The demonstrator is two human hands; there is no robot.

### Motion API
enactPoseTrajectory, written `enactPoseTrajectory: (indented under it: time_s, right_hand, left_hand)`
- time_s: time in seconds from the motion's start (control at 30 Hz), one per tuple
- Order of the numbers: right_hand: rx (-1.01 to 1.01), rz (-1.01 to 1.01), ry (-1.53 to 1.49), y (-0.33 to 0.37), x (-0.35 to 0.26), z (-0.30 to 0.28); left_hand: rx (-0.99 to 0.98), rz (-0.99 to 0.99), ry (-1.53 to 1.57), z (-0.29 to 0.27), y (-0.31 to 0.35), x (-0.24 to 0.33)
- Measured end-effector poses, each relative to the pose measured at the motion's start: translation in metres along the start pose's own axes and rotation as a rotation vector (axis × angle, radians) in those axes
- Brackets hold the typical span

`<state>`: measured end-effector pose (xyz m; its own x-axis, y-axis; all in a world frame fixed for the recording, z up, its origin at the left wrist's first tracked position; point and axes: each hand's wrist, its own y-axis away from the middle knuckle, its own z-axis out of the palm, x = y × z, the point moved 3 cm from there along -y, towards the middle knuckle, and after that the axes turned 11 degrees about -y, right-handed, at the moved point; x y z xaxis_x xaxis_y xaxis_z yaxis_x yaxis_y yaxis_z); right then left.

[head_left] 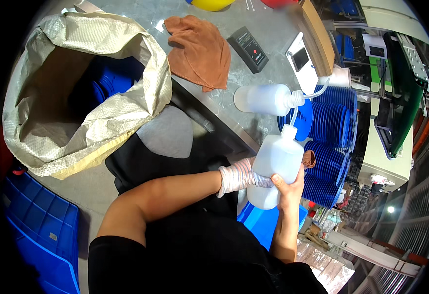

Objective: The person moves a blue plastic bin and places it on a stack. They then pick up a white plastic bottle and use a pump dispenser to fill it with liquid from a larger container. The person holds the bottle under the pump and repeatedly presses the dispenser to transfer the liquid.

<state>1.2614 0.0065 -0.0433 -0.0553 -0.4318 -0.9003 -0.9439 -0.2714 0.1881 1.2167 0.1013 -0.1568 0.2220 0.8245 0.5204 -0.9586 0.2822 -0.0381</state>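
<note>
Taking the brown cloth (199, 54) on the grey table (148, 19) as my mark, I see the person holding a translucent white squeeze bottle (275, 166) to its right and nearer their body. The left hand (246, 176), in a striped glove with greyish fingers, is clamped on the bottle's lower left side. The bare right hand (290, 188) grips the opposite side, thumb pressed across the front; its other fingers are mostly hidden behind, so I can't tell how they sit. The bottle's nozzle points away from the person, near a second squeeze bottle (263, 100) with a bent tube, also right of the cloth. Just right of the cloth lies a black handheld device (248, 50); well to its right are stacks of blue discs (329, 122). Left of the cloth, an open woven sack (148, 63) holds more blue pieces (114, 76).
</note>
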Motion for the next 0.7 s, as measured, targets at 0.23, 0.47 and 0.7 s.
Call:
enactPoseTrajectory:
  time_s: [0.23,0.47,0.7]
  right_hand:
    - [0.038,0.016,0.063,0.001,-0.001,0.000]
    - [0.019,-0.010,-0.018,0.002,-0.006,0.007]
    - [0.036,0.023,0.045,0.001,-0.005,0.004]
  left_hand:
    - [0.005,-0.007,0.110,0.000,-0.002,-0.005]
    - [0.028,0.041,0.077,-0.001,-0.003,-0.009]
    - [0.031,0.047,-0.065,-0.005,-0.007,-0.010]
